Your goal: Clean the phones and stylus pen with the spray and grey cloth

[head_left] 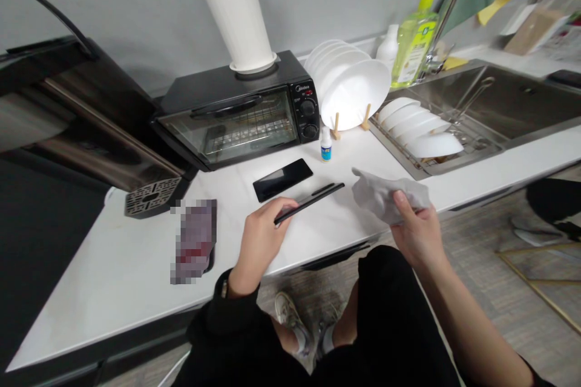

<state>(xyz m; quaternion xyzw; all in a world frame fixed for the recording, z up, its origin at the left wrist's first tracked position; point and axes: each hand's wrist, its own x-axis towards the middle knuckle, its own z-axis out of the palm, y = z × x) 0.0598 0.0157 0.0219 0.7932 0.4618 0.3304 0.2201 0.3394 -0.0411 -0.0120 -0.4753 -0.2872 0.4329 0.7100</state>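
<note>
My left hand [262, 233] grips one end of a black phone [320, 195], tilted so that mostly its thin edge shows, above the white counter [336, 230]. A raised strip shows near its far end. In my right hand [420, 236], a thin grey cloth [379, 193] is pinched between thumb and fingers; it hangs to the left, apart from the phone. Behind my left hand a second phone [284, 179] lies flat, its glossy dark side up. A small white spray bottle [325, 146] with a blue label stands upright beyond both phones.
A black toaster oven [236, 121] carries a white utensil holder [240, 24]. White plates [356, 94] stand in a rack beside it. The sink [512, 103] holds several white bowls [415, 127]. A dark appliance [113, 127] and a blurred-out object [195, 242] are at left.
</note>
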